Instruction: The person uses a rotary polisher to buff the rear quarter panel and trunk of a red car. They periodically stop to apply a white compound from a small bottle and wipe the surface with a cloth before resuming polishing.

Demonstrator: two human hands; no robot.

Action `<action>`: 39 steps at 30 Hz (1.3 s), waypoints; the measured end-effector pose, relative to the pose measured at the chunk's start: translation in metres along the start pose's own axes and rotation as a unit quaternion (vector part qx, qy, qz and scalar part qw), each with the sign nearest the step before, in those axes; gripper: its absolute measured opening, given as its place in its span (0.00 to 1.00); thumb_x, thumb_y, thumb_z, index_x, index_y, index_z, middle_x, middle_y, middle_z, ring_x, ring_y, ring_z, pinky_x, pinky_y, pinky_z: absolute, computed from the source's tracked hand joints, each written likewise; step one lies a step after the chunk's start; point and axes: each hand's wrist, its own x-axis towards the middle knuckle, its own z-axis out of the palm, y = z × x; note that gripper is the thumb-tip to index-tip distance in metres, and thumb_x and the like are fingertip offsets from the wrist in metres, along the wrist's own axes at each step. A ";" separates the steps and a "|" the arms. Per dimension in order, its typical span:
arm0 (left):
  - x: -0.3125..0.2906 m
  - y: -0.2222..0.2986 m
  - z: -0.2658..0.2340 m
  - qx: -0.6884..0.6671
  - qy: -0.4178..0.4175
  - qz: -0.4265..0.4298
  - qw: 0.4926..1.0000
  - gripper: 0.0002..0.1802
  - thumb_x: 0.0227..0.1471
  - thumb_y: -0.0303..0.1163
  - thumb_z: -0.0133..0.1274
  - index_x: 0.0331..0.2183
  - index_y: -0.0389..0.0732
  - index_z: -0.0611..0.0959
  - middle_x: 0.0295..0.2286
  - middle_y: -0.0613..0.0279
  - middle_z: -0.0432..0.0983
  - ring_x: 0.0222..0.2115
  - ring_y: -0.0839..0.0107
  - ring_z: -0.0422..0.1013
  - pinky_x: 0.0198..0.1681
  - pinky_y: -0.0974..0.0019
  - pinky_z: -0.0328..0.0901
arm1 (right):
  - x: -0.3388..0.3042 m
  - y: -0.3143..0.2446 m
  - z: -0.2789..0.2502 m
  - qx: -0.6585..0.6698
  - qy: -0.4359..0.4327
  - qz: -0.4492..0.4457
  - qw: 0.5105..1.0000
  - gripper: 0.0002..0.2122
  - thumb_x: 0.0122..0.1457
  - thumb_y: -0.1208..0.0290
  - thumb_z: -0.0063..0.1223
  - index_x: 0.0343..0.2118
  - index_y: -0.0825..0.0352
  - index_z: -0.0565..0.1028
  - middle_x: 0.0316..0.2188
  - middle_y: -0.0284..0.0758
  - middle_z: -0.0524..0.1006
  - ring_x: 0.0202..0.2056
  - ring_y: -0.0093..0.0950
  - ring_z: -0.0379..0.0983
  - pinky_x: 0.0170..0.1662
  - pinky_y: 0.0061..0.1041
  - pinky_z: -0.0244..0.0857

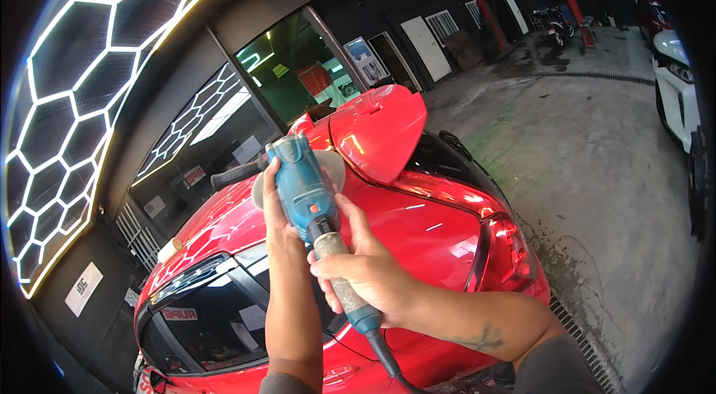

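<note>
Both my hands are closed on a teal corded polisher, seen over the rear of a red car. My left hand grips the side of its head, fingers partly hidden behind the body. My right hand wraps around the worn, speckled rear grip. A pale round pad shows behind the tool's head; whether it touches the paint is hidden. The black side handle sticks out to the left, with no hand on it. From the tool's rear end a dark cord runs down.
The car's raised rear spoiler stands just beyond the tool, with a red tail light to the right. A pale cylindrical object rests on the car at left. A white car stands far right; a floor drain runs at lower right.
</note>
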 end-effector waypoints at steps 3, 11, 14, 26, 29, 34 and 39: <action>0.011 -0.005 0.007 0.013 0.015 0.004 1.000 0.35 0.56 0.57 0.60 0.51 0.37 0.80 0.38 0.46 0.81 0.37 0.51 0.80 0.41 0.47 0.78 | 0.002 0.000 -0.007 0.015 0.009 -0.020 1.000 0.51 0.62 0.81 0.56 0.76 0.46 0.32 0.44 0.41 0.71 0.30 0.26 0.75 0.25 0.28 0.74; -0.005 -0.001 0.004 0.040 0.024 0.034 0.998 0.34 0.57 0.58 0.59 0.51 0.38 0.79 0.38 0.45 0.81 0.36 0.51 0.81 0.40 0.48 0.80 | -0.007 -0.013 -0.014 0.041 -0.043 -0.001 0.998 0.48 0.62 0.81 0.56 0.76 0.48 0.35 0.44 0.40 0.71 0.30 0.26 0.74 0.25 0.28 0.74; 0.000 -0.002 0.011 0.045 0.028 0.010 0.999 0.37 0.57 0.59 0.58 0.51 0.36 0.78 0.38 0.42 0.81 0.35 0.50 0.81 0.43 0.46 0.79 | -0.006 -0.018 -0.006 0.012 -0.003 0.008 1.000 0.49 0.61 0.81 0.56 0.76 0.50 0.35 0.43 0.40 0.71 0.30 0.26 0.74 0.25 0.28 0.74; -0.033 0.001 -0.004 0.048 0.052 0.069 0.995 0.36 0.58 0.60 0.57 0.51 0.37 0.78 0.39 0.41 0.80 0.37 0.49 0.80 0.42 0.47 0.79 | -0.008 -0.009 -0.014 0.016 -0.061 0.046 0.997 0.50 0.62 0.79 0.58 0.76 0.50 0.33 0.43 0.41 0.72 0.31 0.27 0.76 0.26 0.29 0.75; -0.063 -0.009 -0.013 0.064 0.072 0.122 0.988 0.37 0.58 0.60 0.56 0.53 0.37 0.77 0.40 0.44 0.80 0.38 0.50 0.80 0.42 0.45 0.78 | -0.018 0.003 -0.028 -0.053 -0.110 0.079 0.989 0.47 0.66 0.74 0.58 0.77 0.52 0.34 0.44 0.41 0.74 0.34 0.29 0.77 0.34 0.30 0.77; -0.157 -0.014 -0.017 0.001 0.098 0.276 0.956 0.46 0.59 0.64 0.52 0.60 0.31 0.69 0.46 0.40 0.78 0.38 0.49 0.82 0.41 0.43 0.81 | 0.035 -0.022 -0.103 -0.655 -0.101 -0.215 0.717 0.16 0.71 0.64 0.55 0.55 0.67 0.79 0.45 0.36 0.80 0.48 0.27 0.77 0.52 0.33 0.73; -0.226 0.016 -0.046 0.031 0.055 0.341 0.938 0.53 0.61 0.65 0.50 0.64 0.26 0.60 0.51 0.41 0.70 0.46 0.51 0.77 0.46 0.39 0.78 | 0.208 -0.102 -0.136 -0.797 0.085 -0.235 0.549 0.13 0.66 0.67 0.51 0.45 0.67 0.83 0.45 0.50 0.82 0.51 0.49 0.77 0.58 0.47 0.69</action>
